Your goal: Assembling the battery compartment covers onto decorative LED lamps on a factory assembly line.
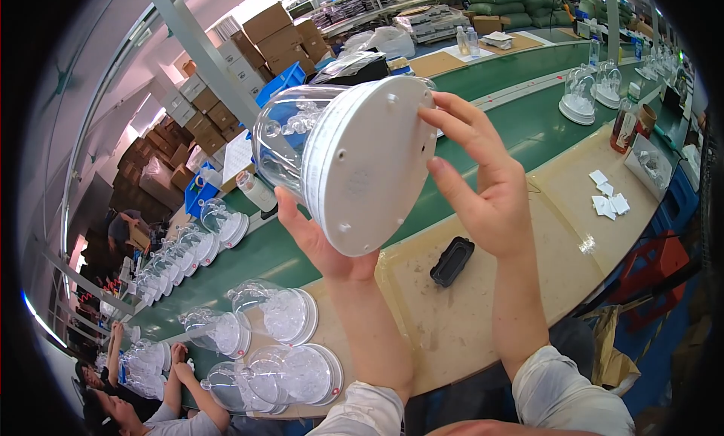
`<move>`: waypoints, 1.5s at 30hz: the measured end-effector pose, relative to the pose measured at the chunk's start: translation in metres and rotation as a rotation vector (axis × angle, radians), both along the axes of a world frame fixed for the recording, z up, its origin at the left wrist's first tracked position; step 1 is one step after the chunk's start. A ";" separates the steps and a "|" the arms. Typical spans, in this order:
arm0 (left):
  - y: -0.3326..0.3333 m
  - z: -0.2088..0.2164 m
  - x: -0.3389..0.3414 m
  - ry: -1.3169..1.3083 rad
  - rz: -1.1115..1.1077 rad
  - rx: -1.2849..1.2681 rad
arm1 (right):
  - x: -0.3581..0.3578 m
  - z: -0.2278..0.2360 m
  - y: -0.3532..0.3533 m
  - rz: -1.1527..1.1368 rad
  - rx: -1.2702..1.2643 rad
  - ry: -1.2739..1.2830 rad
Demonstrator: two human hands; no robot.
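Transparent rounded dome on a white disc-shaped base (377,172), tilted, just toward 12 o'clock of centre, studded underside showing. Left hand (332,249) grips it from 7 o'clock; right hand (486,187) touches its rim at 2 o'clock, grip unclear.

1. Up at the back, brown cardboard boxes (270,23), piled either side of a pale metal post (205,52)!
2. Far off, plump green sacks (539,5), heaped up.
3. Over right, a clear bottle of reddish-brown liquid (623,128).
4. And below that, a red plastic stool (654,263)!
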State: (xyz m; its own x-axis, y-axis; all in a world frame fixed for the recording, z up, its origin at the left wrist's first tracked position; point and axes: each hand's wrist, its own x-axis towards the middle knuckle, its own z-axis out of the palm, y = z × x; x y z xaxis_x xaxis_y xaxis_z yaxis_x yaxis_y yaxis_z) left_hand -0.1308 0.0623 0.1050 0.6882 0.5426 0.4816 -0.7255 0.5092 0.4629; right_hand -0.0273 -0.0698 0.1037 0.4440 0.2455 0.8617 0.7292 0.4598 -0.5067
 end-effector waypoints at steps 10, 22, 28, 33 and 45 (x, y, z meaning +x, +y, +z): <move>0.012 -0.010 0.000 -0.022 -0.088 -0.074 | -0.002 0.000 -0.002 -0.041 -0.071 -0.048; 0.011 -0.013 -0.005 0.114 0.100 0.070 | 0.011 -0.003 -0.014 -0.121 -0.169 0.038; 0.018 -0.022 0.015 0.351 0.618 0.542 | 0.024 -0.002 -0.026 -0.133 -0.100 0.193; 0.026 -0.046 0.041 0.521 0.654 0.629 | 0.027 -0.001 -0.027 -0.111 -0.108 0.245; 0.038 -0.139 0.116 0.866 0.695 0.590 | 0.029 -0.001 -0.042 -0.033 0.002 0.347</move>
